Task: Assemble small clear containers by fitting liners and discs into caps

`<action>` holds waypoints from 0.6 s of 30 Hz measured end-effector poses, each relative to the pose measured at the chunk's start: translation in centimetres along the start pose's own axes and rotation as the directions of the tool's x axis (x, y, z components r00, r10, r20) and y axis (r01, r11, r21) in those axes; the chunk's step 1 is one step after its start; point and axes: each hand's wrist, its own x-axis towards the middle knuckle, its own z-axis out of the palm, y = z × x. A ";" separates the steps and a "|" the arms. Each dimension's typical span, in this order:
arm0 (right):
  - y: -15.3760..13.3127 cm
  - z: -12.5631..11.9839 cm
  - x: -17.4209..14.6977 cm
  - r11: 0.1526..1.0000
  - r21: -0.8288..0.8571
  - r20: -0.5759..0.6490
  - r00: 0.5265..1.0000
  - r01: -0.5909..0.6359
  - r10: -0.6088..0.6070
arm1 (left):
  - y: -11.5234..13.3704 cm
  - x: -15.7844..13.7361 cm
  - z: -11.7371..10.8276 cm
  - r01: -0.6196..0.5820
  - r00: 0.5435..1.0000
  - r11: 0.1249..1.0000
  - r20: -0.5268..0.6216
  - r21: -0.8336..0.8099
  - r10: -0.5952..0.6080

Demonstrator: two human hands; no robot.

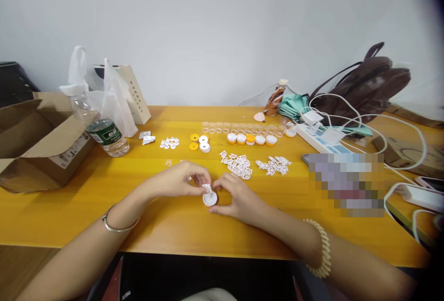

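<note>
Near the front of the table, a small round white cap-like part (210,200) lies between my hands. My right hand (239,199) is closed around its right side, thumb in front and fingers behind. Between the thumb and fingers of my left hand (189,180) is a small white plastic piece (206,187), pinched just over the cap's open top; its exact shape is too small to make out. Beyond my hands lie two piles of flat white openwork pieces (239,167) (275,166). Several white knob-like parts (169,143) sit farther left.
White and orange round caps (250,139) stand in a row before clear cups (239,128). More round parts (194,138) are grouped left. A cardboard box (65,162) and water bottle (108,137) stand left; a power strip (321,139), cables and backpack (367,83) are right.
</note>
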 end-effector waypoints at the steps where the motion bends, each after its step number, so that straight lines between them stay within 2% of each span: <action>1: 0.0 0.1 0.0 1.000 -0.011 0.000 1.000 0.001 -0.001 | 0.1 0.0 0.2 -0.012 1.000 1.000 0.004 0.029 0.012; 5: 0.3 0.3 0.0 1.000 -0.021 -0.002 1.000 0.006 -0.006 | 0.4 0.1 0.9 -0.053 0.998 0.993 0.023 0.108 0.051; 14: 0.4 0.4 0.2 1.000 0.022 0.002 1.000 0.014 -0.014 | 1.0 0.1 1.3 -0.056 0.998 0.979 0.031 0.198 0.051; 18: 0.3 0.4 0.3 0.999 0.051 0.000 1.000 0.008 -0.008 | 1.0 0.3 1.6 -0.043 0.998 0.982 0.044 0.183 0.035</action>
